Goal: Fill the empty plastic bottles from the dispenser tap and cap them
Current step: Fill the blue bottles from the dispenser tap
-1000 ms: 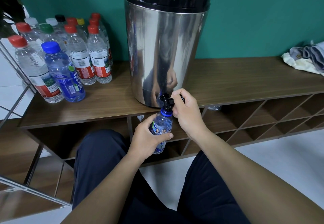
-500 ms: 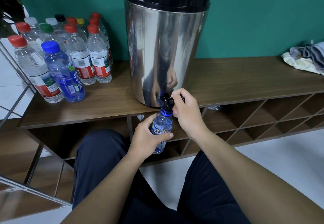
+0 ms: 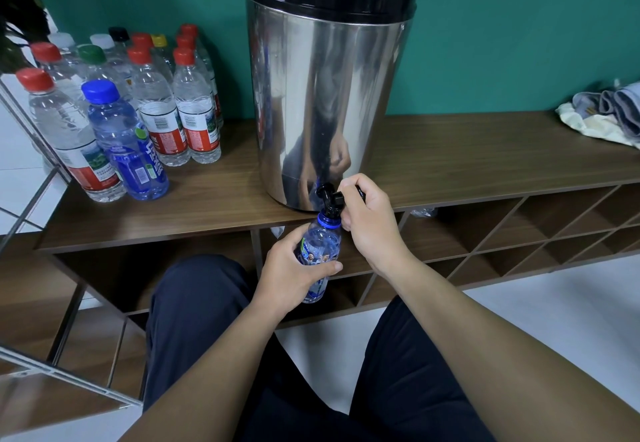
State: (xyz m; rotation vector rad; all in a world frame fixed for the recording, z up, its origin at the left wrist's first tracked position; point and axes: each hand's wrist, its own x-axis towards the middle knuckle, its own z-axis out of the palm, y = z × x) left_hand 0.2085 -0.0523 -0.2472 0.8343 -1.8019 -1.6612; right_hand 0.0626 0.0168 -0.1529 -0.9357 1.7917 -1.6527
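Observation:
A tall steel dispenser (image 3: pixel 325 102) with a black lid stands on the wooden shelf top (image 3: pixel 485 150). Its black tap (image 3: pixel 329 199) sticks out over the front edge. My left hand (image 3: pixel 291 275) grips a small blue-tinted plastic bottle (image 3: pixel 320 247), uncapped, with its blue neck held right under the tap spout. My right hand (image 3: pixel 370 220) is curled round the tap lever, with a dark edge showing at the fingers. The water level inside the bottle is hard to make out.
Several capped bottles (image 3: pixel 159 109) with red, green, white, yellow and black caps stand at the shelf's left end, a blue-capped blue one (image 3: pixel 126 143) in front. Folded cloths (image 3: pixel 609 116) lie at the far right. Open cubbyholes (image 3: pixel 519 233) run beneath. My knees are below.

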